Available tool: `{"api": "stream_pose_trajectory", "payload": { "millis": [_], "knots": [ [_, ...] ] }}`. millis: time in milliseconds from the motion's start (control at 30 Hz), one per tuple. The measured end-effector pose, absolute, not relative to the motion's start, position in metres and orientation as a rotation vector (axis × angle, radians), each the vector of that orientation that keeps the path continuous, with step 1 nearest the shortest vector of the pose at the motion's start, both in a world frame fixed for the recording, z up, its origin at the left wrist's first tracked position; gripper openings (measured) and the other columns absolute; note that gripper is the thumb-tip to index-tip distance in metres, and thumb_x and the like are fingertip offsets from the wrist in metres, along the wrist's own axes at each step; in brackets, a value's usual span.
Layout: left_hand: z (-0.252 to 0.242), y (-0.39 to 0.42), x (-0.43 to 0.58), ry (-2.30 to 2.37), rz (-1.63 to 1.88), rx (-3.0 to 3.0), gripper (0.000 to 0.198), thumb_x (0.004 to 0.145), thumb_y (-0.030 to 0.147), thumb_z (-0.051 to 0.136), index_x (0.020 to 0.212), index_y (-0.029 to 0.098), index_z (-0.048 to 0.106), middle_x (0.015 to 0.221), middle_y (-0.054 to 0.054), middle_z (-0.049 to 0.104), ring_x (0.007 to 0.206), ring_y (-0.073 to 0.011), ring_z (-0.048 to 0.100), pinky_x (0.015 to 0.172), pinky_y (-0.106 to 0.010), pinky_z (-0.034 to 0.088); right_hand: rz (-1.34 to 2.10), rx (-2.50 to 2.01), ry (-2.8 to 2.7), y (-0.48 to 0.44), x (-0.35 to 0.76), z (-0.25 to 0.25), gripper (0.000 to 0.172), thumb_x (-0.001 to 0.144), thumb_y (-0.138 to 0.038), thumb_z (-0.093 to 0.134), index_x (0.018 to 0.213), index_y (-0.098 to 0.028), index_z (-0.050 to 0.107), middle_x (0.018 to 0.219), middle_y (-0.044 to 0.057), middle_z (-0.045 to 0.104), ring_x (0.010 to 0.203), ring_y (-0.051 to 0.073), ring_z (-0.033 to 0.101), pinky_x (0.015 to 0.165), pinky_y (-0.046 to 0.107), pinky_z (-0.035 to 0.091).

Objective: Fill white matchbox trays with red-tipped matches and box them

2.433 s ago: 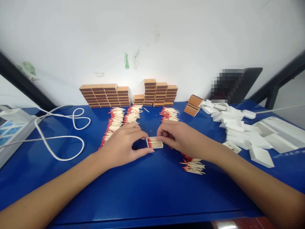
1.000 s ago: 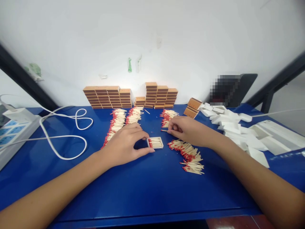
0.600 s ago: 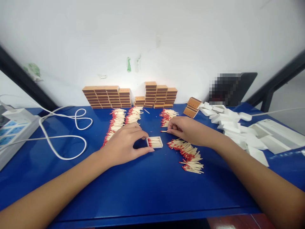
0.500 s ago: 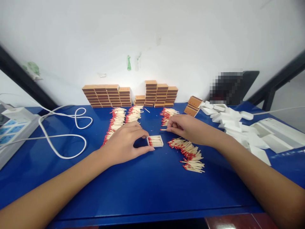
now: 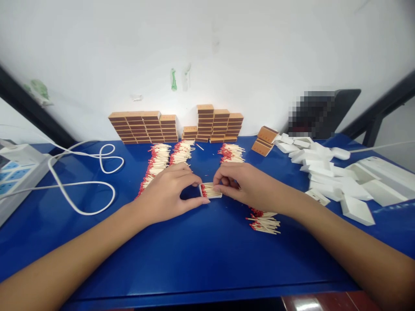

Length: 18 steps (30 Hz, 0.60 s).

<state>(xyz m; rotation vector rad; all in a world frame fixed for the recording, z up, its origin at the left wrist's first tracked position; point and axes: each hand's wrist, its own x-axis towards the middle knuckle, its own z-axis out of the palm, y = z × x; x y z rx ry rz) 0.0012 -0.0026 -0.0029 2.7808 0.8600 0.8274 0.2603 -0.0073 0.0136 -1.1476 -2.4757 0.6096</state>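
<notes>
My left hand (image 5: 170, 192) grips the left end of a small white matchbox tray (image 5: 216, 197) between thumb and fingers, on the blue table. Red-tipped matches (image 5: 206, 190) lie in it, heads toward my left hand. At the tray's right end, my right hand (image 5: 249, 185) pinches a match at the fingertips, over the other matches; most of that match is hidden. Behind my right hand is a match pile (image 5: 231, 153); another pile (image 5: 266, 223) shows partly below its wrist. Two long rows of matches, a left row (image 5: 159, 156) and a second row (image 5: 180, 151), lie beyond my left hand.
Stacked brown matchboxes (image 5: 142, 127) line the wall, with two matchbox sleeves (image 5: 265, 141) to their right. White empty trays (image 5: 324, 166) are heaped at right, near a dark flat panel (image 5: 346, 108). A white cable (image 5: 113, 194) and a power strip (image 5: 19, 175) occupy the left.
My right hand has moved left and slightly down, from beside the far match pile to the tray, bringing a match. My left hand stays on the tray. The view has shifted slightly.
</notes>
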Motion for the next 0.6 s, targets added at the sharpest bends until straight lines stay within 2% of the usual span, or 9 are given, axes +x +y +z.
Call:
{"api": "stream_pose_trajectory", "payload": {
  "millis": [133, 367, 600],
  "knots": [
    [-0.004, -0.002, 0.001, 0.845, 0.849, 2.785, 0.030, 0.094, 0.048, 0.079, 0.099, 0.019, 0.073, 0.091, -0.006, 0.075, 0.093, -0.0242, 0.069, 0.083, -0.038, 0.056, 0.570, -1.151, -2.441, -0.003, 0.266, 0.021, 0.013, 0.101, -0.029, 0.062, 0.091, -0.022, 0.069, 0.081, 0.002, 0.069, 0.072, 0.017, 0.058, 0.067, 0.030, 0.041],
    [-0.003, -0.003, 0.002, 0.844, 0.850, 2.784, 0.030, 0.093, 0.048, 0.079, 0.099, 0.019, 0.074, 0.091, -0.006, 0.075, 0.093, -0.0244, 0.070, 0.083, -0.038, 0.056, 0.143, -1.444, -2.293, 0.021, 0.294, 0.023, 0.012, 0.094, -0.024, 0.063, 0.084, -0.020, 0.070, 0.083, 0.005, 0.070, 0.074, 0.019, 0.059, 0.067, 0.033, 0.039],
    [-0.003, -0.003, 0.001, 0.869, 0.831, 2.775, 0.030, 0.094, 0.049, 0.078, 0.098, 0.020, 0.074, 0.092, -0.006, 0.074, 0.092, -0.0233, 0.068, 0.082, -0.037, 0.055, 0.277, -1.404, -2.468, 0.026, 0.295, 0.013, 0.013, 0.097, -0.026, 0.062, 0.093, -0.020, 0.073, 0.088, 0.006, 0.071, 0.079, 0.020, 0.060, 0.071, 0.033, 0.041]
  ]
}}
